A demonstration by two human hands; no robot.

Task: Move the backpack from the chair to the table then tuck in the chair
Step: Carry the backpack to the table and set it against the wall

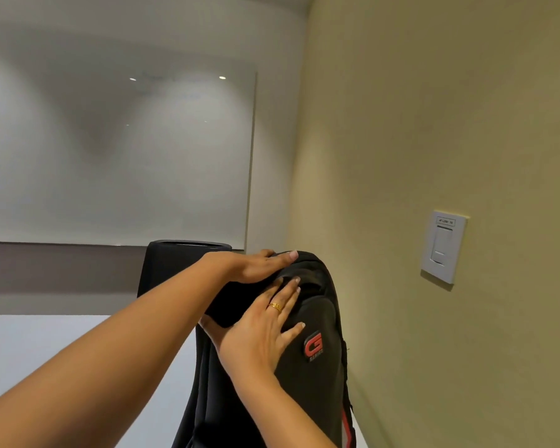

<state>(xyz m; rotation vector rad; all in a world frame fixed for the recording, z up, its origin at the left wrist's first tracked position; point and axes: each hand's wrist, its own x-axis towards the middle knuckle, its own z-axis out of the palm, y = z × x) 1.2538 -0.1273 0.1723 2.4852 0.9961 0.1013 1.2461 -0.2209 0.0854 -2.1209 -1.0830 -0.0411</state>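
Head view: backpack (pixel 307 376) upright on table (pixel 46 350); left hand (pixel 256 265) and right hand (pixel 259 331) flat, fingers spread, pressing its top.

The room is evenly and softly lit from above, with two small ceiling lamps mirrored as glare spots on the glossy whiteboard (pixel 117 156) at upper left, soft blur everywhere, and wide-angle bending of lines near the edges.
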